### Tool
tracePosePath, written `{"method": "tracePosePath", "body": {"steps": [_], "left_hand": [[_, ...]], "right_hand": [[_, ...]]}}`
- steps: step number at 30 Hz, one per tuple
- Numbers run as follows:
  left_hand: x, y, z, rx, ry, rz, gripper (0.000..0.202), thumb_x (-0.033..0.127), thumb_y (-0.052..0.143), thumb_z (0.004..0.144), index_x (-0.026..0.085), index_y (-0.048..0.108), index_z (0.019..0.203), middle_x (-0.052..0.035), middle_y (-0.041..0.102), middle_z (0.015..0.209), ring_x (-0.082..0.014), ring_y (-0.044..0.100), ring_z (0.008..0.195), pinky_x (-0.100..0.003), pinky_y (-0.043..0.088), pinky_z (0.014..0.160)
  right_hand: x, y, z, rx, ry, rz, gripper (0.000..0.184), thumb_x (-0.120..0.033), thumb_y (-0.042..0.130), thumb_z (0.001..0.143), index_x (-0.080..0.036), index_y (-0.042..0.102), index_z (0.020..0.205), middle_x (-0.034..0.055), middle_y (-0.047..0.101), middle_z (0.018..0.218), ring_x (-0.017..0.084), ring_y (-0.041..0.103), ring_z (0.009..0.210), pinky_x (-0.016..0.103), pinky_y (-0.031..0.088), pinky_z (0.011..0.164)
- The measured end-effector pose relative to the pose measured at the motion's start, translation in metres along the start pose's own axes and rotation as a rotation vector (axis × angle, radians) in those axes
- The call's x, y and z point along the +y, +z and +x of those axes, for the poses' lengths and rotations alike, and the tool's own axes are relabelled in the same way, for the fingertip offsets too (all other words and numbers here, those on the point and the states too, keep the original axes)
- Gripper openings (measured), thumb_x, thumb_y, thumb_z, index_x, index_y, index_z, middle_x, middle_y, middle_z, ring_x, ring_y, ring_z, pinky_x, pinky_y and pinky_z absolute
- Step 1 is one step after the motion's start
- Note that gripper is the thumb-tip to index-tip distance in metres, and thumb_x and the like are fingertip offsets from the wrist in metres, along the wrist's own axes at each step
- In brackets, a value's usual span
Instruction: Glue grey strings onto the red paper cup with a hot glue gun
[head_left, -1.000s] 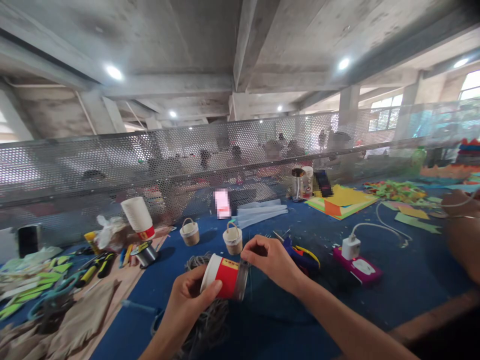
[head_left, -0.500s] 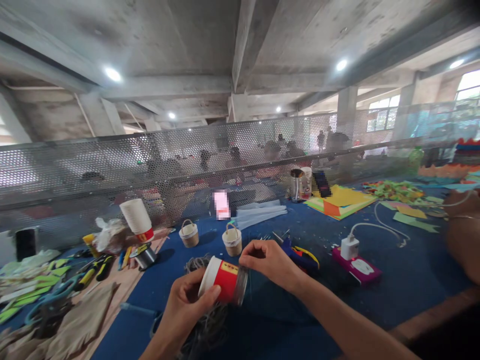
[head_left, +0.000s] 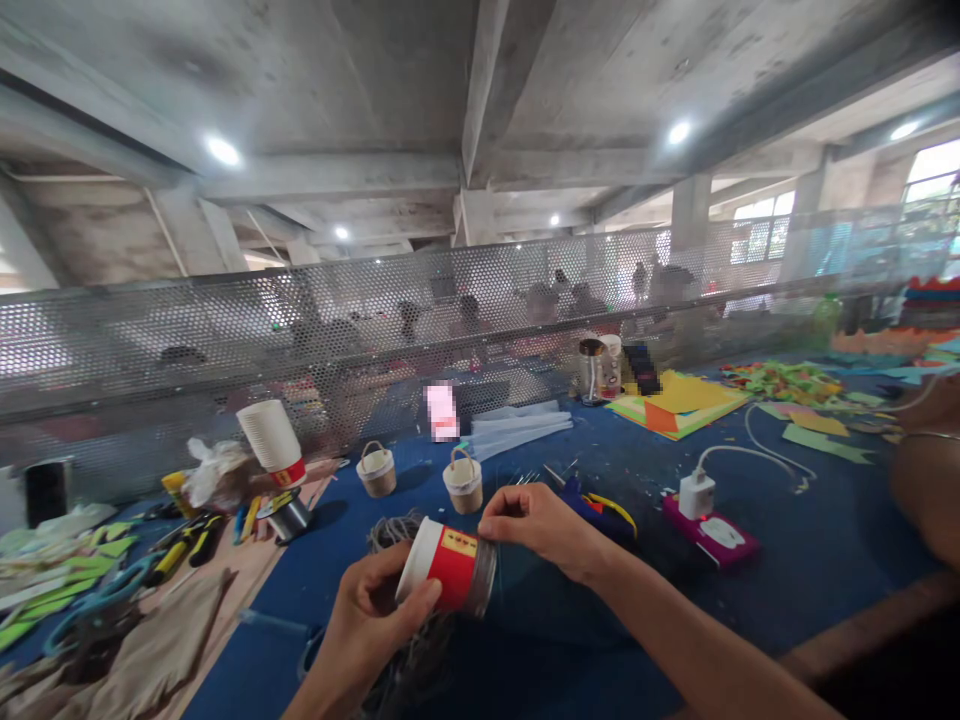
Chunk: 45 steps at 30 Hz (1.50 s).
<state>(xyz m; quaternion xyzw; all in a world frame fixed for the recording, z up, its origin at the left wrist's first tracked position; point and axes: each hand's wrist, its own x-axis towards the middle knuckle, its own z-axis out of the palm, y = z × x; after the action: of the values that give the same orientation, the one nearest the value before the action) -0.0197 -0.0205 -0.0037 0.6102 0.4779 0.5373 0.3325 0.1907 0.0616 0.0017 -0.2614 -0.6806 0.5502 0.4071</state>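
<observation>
A concrete-ceilinged workroom with a perforated metal partition (head_left: 480, 310) behind a blue-topped table (head_left: 540, 630). Over the near part of the table, the person's left hand (head_left: 375, 600) is curled around a red-and-white paper cup (head_left: 454, 565), thumb on its near side. The right hand (head_left: 536, 525) has thumb and forefinger pinched together at the cup's grey-banded end; whether they grip a strand is too small to tell.

The cup lies on its side in the air, its long axis running left to right and dipping slightly rightward: white end left, grey end right. Its inside is hidden.

Behind and below the cup, partly covered by it and the left arm, is a tangle of grey cord (head_left: 409, 650). Just beyond the cup stand two small handled baskets (head_left: 376, 472) (head_left: 463, 485), upright; their contents cannot be made out. Right of the cup, partly behind the right hand, are blue-and-yellow-handled pliers (head_left: 604, 510); farther right, a white charger (head_left: 696, 495) sits on a purple box (head_left: 727, 542). Left of the cup, a tilted stack of nested paper cups (head_left: 268, 440) rises beside a metallic spool (head_left: 289, 518). Well beyond the cup stands a dark-lidded jar (head_left: 592, 375), contents unclear.
</observation>
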Motion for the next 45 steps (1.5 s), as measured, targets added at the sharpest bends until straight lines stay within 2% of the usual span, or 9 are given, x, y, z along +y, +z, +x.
{"method": "tracePosePath", "body": {"steps": [6, 15, 19, 22, 26, 30, 35, 39, 45], "left_hand": [[-0.001, -0.003, 0.001, -0.05, 0.007, 0.02, 0.03, 0.042, 0.074, 0.071, 0.012, 0.074, 0.07, -0.0021, 0.061, 0.058, -0.0135, 0.05, 0.054, -0.021, 0.04, 0.05], [0.007, 0.003, -0.001, 0.023, -0.016, -0.026, 0.029, 0.042, 0.077, 0.067, 0.013, 0.076, 0.072, -0.0028, 0.065, 0.06, -0.0155, 0.055, 0.055, -0.022, 0.043, 0.051], [0.01, 0.002, 0.002, 0.062, -0.001, -0.014, 0.032, 0.041, 0.076, 0.07, 0.014, 0.079, 0.086, -0.0053, 0.073, 0.074, -0.0205, 0.062, 0.067, -0.025, 0.05, 0.061], [0.008, -0.002, 0.005, 0.057, 0.024, 0.052, 0.032, 0.039, 0.076, 0.072, 0.015, 0.079, 0.094, -0.0056, 0.076, 0.079, -0.0236, 0.065, 0.074, -0.026, 0.052, 0.067], [0.003, -0.006, 0.008, 0.086, 0.073, 0.113, 0.033, 0.036, 0.074, 0.076, 0.017, 0.077, 0.102, -0.0063, 0.077, 0.09, -0.0262, 0.067, 0.084, -0.027, 0.052, 0.073], [-0.001, -0.004, 0.01, 0.087, 0.139, 0.181, 0.033, 0.033, 0.071, 0.08, 0.019, 0.075, 0.109, -0.0054, 0.076, 0.099, -0.0258, 0.067, 0.089, -0.028, 0.05, 0.08], [-0.001, -0.001, 0.011, 0.092, 0.185, 0.278, 0.025, 0.031, 0.073, 0.078, 0.02, 0.077, 0.1, -0.0045, 0.075, 0.099, -0.0261, 0.066, 0.092, -0.028, 0.049, 0.086], [-0.002, -0.003, 0.012, 0.043, 0.069, 0.102, 0.036, 0.034, 0.072, 0.079, 0.018, 0.072, 0.111, -0.0063, 0.075, 0.105, -0.0275, 0.065, 0.098, -0.031, 0.049, 0.087], [-0.006, -0.005, 0.02, 0.02, -0.127, -0.351, 0.041, 0.037, 0.071, 0.079, 0.015, 0.07, 0.115, -0.0085, 0.077, 0.093, -0.0238, 0.069, 0.083, -0.031, 0.053, 0.075]], "right_hand": [[-0.003, 0.0, -0.001, -0.008, 0.046, 0.009, 0.021, -0.035, 0.075, 0.074, -0.015, 0.072, 0.076, -0.0024, 0.06, 0.065, 0.011, 0.049, 0.062, 0.022, 0.036, 0.06], [0.0, 0.0, 0.001, -0.013, 0.045, 0.011, 0.023, -0.038, 0.073, 0.076, -0.015, 0.073, 0.079, -0.0019, 0.061, 0.066, 0.011, 0.05, 0.061, 0.022, 0.037, 0.058], [0.003, 0.0, 0.006, 0.133, -0.004, -0.048, 0.02, -0.035, 0.069, 0.079, -0.017, 0.071, 0.088, -0.0006, 0.065, 0.076, 0.011, 0.053, 0.059, 0.022, 0.04, 0.056], [0.001, 0.0, 0.006, 0.246, -0.036, -0.103, 0.022, -0.038, 0.062, 0.085, -0.016, 0.068, 0.081, -0.0013, 0.061, 0.069, 0.01, 0.05, 0.056, 0.022, 0.037, 0.053], [-0.004, 0.004, 0.002, 0.163, -0.077, -0.061, 0.033, -0.046, 0.057, 0.089, -0.017, 0.068, 0.078, -0.001, 0.062, 0.069, 0.012, 0.052, 0.06, 0.023, 0.039, 0.057], [-0.006, 0.008, -0.002, 0.101, -0.089, -0.014, 0.026, -0.043, 0.066, 0.083, -0.017, 0.068, 0.084, -0.0008, 0.063, 0.073, 0.014, 0.056, 0.067, 0.024, 0.044, 0.064], [-0.003, 0.007, -0.001, 0.125, -0.091, -0.039, 0.02, -0.036, 0.069, 0.081, -0.017, 0.066, 0.084, -0.0014, 0.061, 0.07, 0.014, 0.056, 0.064, 0.024, 0.045, 0.064], [-0.005, 0.01, -0.004, 0.148, -0.14, -0.092, 0.013, -0.03, 0.067, 0.083, -0.017, 0.064, 0.084, -0.0022, 0.059, 0.07, 0.013, 0.054, 0.065, 0.024, 0.042, 0.062], [-0.007, 0.018, -0.011, 0.148, -0.322, -0.278, 0.005, -0.022, 0.068, 0.083, -0.019, 0.064, 0.083, -0.0005, 0.06, 0.084, 0.014, 0.056, 0.074, 0.024, 0.044, 0.068]]}}
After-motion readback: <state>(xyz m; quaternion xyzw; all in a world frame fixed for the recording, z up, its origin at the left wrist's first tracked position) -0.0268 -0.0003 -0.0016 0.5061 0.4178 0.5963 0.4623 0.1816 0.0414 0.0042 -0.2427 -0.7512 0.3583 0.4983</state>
